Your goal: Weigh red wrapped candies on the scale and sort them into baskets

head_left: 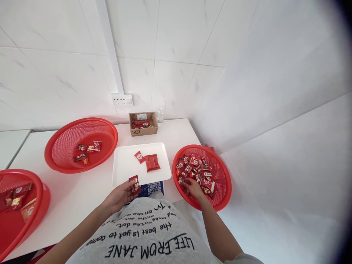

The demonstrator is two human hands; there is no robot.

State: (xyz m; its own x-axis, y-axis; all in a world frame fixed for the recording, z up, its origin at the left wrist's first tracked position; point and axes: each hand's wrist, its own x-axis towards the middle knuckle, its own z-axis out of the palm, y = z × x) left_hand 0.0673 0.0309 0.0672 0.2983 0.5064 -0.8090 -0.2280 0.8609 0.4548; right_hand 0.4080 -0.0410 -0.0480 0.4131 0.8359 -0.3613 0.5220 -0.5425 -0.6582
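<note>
My left hand [123, 194] pinches a dark red snack packet [134, 185] with white print, above the near edge of the white tray [121, 172]. On the tray lie a small red-and-white packet [139, 157] and a larger red packet [152, 162]. My right hand [193, 187] reaches into the right red basket [226, 190] among many small wrapped packets [195, 167]. Its fingers are curled together at the pile's left side; whatever is between them, if anything, is hidden. A blue-and-white keypad [154, 187] sits partly under the tray's front edge.
Another red basket [59, 146] with several packets stands left of the tray. A third red basket [41, 209] with larger packets is cut off at the left edge. Behind the tray are a cardboard box [133, 132] of packets and a clear plastic bottle [160, 116] by the wall.
</note>
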